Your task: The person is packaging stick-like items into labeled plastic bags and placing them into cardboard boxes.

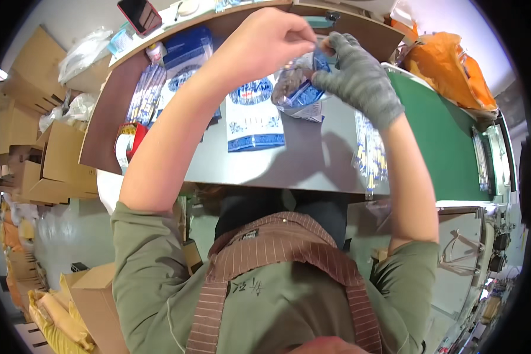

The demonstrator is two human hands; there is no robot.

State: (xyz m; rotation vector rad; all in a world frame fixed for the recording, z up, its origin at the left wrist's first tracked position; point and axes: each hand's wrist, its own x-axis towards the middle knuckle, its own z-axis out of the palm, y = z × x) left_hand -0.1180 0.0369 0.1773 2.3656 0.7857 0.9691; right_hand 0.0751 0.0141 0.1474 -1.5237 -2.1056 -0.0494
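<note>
Head view: bare left-hand fingers [301, 44] pinched shut on the top of a small clear plastic pouch with blue print [295, 85], held above the far middle of the grey desk [312, 159]. Right hand [360, 74], in a grey knit glove, fingers closed on the same pouch's upper right corner. Flat on the desk just below, a white and blue printed bag [252, 115]; toward the right edge, a clear sleeve of yellow-tipped sticks [370, 154]; beyond, a green conveyor belt [442, 147].

The glove [363, 76] is grey. The pouch [252, 115] on the grey bench [312, 156] is white with blue pattern. The apron [289, 248] has brown stripes.
</note>
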